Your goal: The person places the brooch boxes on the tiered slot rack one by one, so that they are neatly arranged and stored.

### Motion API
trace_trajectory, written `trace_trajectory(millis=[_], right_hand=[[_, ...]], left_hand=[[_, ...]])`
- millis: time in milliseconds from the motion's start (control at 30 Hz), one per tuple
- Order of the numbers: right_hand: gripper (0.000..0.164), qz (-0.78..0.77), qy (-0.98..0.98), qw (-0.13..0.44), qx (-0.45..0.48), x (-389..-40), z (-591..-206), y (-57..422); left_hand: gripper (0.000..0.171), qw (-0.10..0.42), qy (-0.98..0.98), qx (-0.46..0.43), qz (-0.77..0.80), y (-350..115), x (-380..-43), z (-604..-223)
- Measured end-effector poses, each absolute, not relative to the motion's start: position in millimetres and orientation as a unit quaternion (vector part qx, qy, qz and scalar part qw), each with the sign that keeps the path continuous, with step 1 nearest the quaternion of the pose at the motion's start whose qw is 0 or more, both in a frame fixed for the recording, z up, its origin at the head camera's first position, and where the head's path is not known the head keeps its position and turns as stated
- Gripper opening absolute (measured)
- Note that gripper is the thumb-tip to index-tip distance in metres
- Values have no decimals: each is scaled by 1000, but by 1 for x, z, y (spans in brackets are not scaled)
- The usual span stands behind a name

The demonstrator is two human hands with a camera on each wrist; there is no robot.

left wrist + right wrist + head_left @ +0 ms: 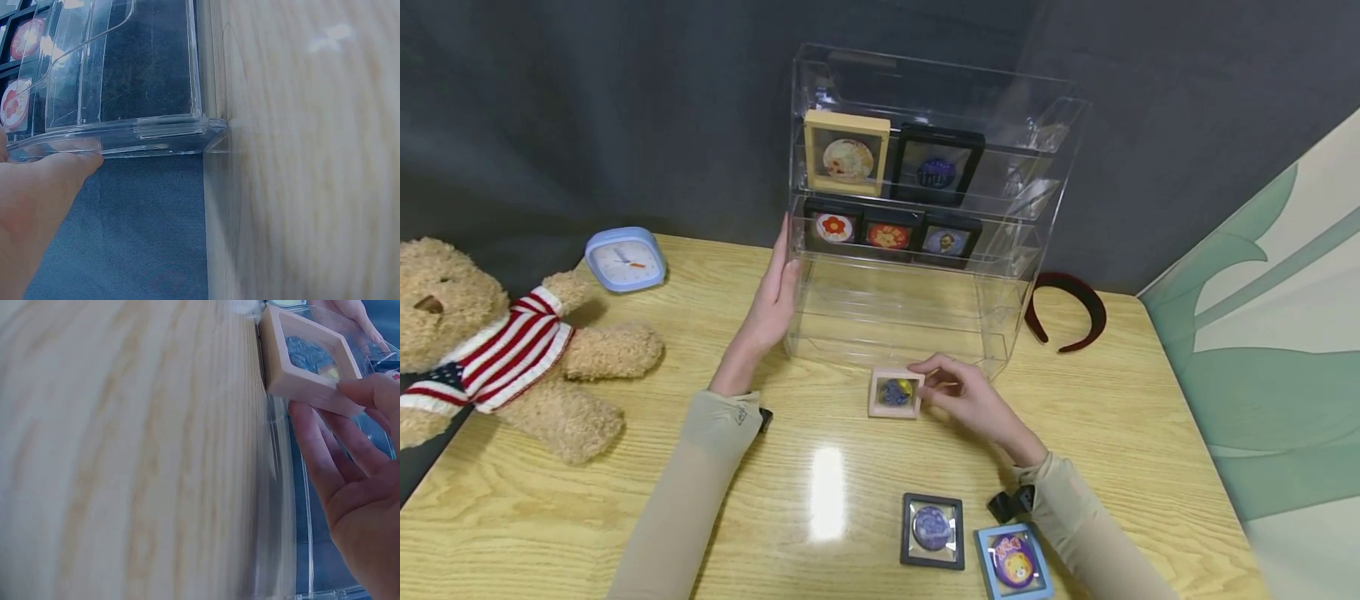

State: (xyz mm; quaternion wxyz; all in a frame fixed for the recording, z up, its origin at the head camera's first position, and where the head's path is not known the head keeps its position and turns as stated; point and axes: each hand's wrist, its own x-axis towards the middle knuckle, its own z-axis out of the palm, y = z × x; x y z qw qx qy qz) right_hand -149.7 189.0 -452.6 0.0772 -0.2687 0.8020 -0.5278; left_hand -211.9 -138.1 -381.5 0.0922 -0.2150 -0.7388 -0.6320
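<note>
My right hand (966,396) pinches a small pale pink display frame (873,394) by its right side, thumb in front and fingers behind. A dark blue and yellow piece (896,392) shows in its window. The frame is upright, close before the bottom of a clear acrylic tiered rack (887,337). My left hand (771,304) rests along the rack's left side with straight fingers; in the left wrist view its thumb (75,165) lies at the clear side panel. A cream frame (848,190) and a black frame (937,198) stand on an upper tier, three small black frames (889,215) below.
Near the front lie a dark frame with a purple-blue badge (932,529) and a light blue frame with a bear badge (1015,562). A dark red headband (1093,304) is right of the rack. A blue clock (626,260) and teddy bear (520,350) are at left.
</note>
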Motion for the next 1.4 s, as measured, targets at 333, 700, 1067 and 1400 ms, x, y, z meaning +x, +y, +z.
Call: trace_trajectory(millis=[333, 700, 1067, 1400], right_hand=[[21, -536, 803, 26, -258, -150, -446, 196], [25, -548, 788, -45, -277, -157, -416, 217], [20, -554, 759, -185, -287, -173, -342, 252], [24, -522, 783, -254, -225, -192, -291, 267]], left_hand=[[60, 95, -741, -211, -630, -138, -213, -382], [59, 99, -737, -222, -631, -138, -213, -383], [59, 103, -739, -219, -628, -137, -213, -383], [59, 113, -749, -207, -620, -137, -211, -381]])
